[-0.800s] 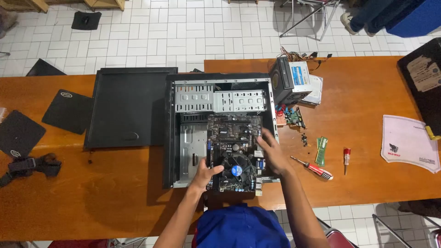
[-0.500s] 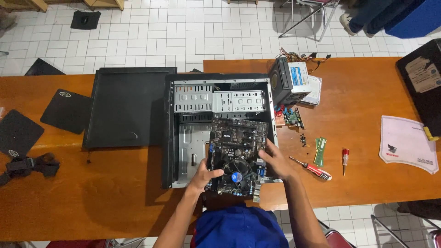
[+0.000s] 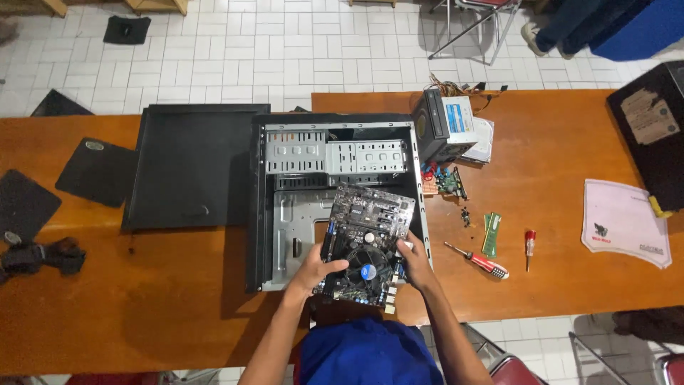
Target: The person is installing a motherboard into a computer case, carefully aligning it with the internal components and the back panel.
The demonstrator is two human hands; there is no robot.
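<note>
Lying tilted inside the open metal computer case [image 3: 299,214], a dark motherboard [image 3: 367,239] with a round fan is gripped at both edges: the left hand [image 3: 313,269] and right hand [image 3: 415,258] are clamped on it. A red-handled screwdriver [image 3: 479,260] is seen on the wooden table [image 3: 556,164].

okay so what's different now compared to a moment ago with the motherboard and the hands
The motherboard has tilted and shifted toward the person, out over the computer case's near edge. The right hand slid down its right edge; the left hand keeps its grip. The case, side panel and screwdrivers stayed put.
</note>
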